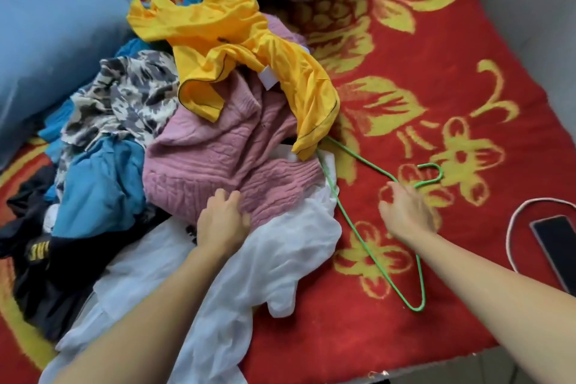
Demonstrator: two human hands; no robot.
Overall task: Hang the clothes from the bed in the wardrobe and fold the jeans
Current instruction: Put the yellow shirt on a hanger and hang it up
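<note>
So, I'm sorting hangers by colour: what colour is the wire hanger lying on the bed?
Green. The head view shows the hanger clearly against the red blanket.

blanket (436,40): red, yellow flowers | shirt (237,40): yellow | sweater (218,146): pink | hanger (367,246): green

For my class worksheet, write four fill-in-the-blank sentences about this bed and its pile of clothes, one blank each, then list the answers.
1. The wire hanger lying on the red blanket is ___ in colour.
2. The left hand rests on the ___ knitted sweater.
3. Draped over that sweater is a ___ shirt.
4. The open right hand is beside the hanger's curved ___.

Answers: green; pink; yellow; hook
</note>
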